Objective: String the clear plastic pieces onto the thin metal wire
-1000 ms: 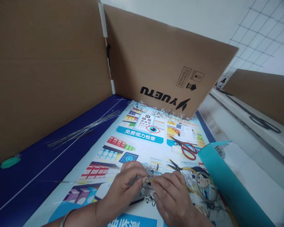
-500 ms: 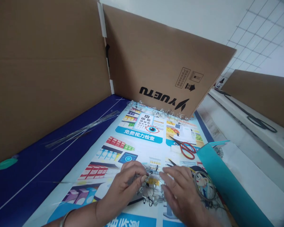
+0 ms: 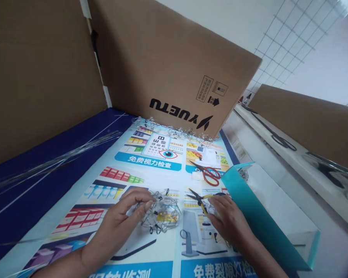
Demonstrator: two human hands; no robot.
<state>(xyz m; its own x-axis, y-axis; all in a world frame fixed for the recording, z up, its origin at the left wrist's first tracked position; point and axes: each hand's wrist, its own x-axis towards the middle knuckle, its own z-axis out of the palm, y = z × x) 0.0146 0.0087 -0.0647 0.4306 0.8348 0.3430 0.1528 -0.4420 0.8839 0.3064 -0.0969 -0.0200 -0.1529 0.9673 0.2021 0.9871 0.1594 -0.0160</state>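
Observation:
My left hand [image 3: 130,216] pinches the left side of a round tangle of bent silvery wire [image 3: 176,221] with thumb and fingers. Small black loops stick out of the wire's rim. To the right, my right hand [image 3: 227,212] is closed around the yellow handles of a pair of pliers [image 3: 199,198]. Their dark jaws point left and are parted. My palm hides part of the handles. Under and beside this hand, more thin wire shows on the printed sheet. Red-handled scissors [image 3: 211,177] lie just beyond the pliers, blades to the left.
A printed poster [image 3: 174,181] covers the blue table surface [image 3: 60,154]. Long straight wires [image 3: 84,148] lie at the left. Cardboard panels [image 3: 162,58] rise at the back and left, with wire pieces [image 3: 176,133] along their foot. A teal-sided open box [image 3: 258,208] stands at right.
My right hand has left the wire tangle and moved right onto the pliers' handles. The left hand still pinches the tangle. The view has shifted to the right.

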